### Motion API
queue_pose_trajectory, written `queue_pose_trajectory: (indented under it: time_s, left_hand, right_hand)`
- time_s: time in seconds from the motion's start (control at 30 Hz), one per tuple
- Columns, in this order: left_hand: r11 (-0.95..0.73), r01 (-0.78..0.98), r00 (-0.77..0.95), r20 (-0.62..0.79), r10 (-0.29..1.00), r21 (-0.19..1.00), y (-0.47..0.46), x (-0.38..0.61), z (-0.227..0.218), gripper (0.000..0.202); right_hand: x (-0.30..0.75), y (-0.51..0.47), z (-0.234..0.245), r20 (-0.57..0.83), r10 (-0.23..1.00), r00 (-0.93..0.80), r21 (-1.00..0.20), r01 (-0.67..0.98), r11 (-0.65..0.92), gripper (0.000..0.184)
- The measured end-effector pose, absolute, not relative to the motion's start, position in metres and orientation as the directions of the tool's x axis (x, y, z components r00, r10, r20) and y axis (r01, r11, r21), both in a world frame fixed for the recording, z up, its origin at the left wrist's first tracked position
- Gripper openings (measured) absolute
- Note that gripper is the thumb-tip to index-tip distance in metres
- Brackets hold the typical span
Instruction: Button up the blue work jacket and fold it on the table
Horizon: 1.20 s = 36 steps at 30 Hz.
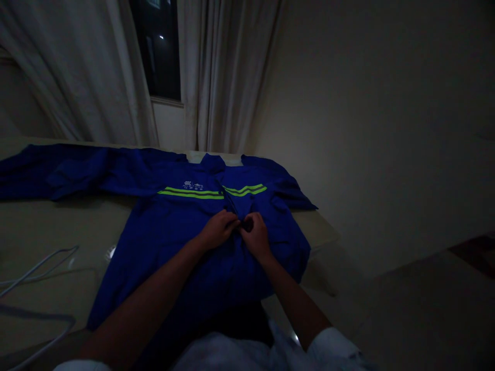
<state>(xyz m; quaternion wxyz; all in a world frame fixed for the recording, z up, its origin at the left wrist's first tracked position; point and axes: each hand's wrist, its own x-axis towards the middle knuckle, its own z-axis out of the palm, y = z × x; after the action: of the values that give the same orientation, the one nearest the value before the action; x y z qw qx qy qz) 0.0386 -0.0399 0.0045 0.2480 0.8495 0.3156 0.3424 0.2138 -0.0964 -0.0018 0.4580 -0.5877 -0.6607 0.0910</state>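
A blue work jacket (181, 226) with yellow-green reflective stripes across the chest lies flat on a pale table (50, 232), front side up, one sleeve stretched far to the left. My left hand (217, 228) and my right hand (255, 236) meet at the jacket's front placket, below the stripes. Both hands are closed in a pinch on the fabric edges at the middle opening. What exactly sits between the fingertips is too dark to make out.
White curtains (216, 77) hang behind the table around a dark window (158, 46). A white wire clothes hanger (34, 288) lies on the table at the left. The table's right edge drops to a dim floor (406, 304) beside a plain wall.
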Motion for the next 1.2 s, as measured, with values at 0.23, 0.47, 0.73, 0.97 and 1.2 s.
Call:
queue_pose_trajectory:
  time_s: [0.23, 0.47, 0.73, 0.97, 1.2]
  left_hand:
    - [-0.613, 0.265, 0.548, 0.407, 0.731, 0.744, -0.037, 0.041, 0.004, 0.024]
    - [-0.497, 0.018, 0.63, 0.376, 0.679, 0.868, -0.032, 0.033, -0.005, 0.056]
    - [-0.759, 0.448, 0.75, 0.264, 0.606, 0.471, -0.051, 0.037, -0.001, 0.052]
    - [-0.744, 0.403, 0.783, 0.22, 0.582, 0.534, -0.057, 0.038, 0.014, 0.025]
    - [-0.653, 0.338, 0.821, 0.127, 0.556, 0.678, -0.064, 0.041, 0.025, 0.025]
  right_hand:
    - [0.21, -0.098, 0.005, 0.573, 0.8, 0.178, -0.647, 0.698, 0.307, 0.019]
    - [0.218, -0.145, 0.009, 0.433, 0.899, -0.069, -0.612, 0.709, 0.349, 0.032]
    - [0.229, -0.189, 0.0, 0.472, 0.866, 0.168, -0.671, 0.705, 0.229, 0.027]
    - [0.209, -0.217, 0.003, 0.518, 0.85, -0.094, -0.398, 0.853, 0.337, 0.038]
    - [0.223, -0.219, 0.007, 0.464, 0.884, -0.047, -0.544, 0.773, 0.327, 0.033]
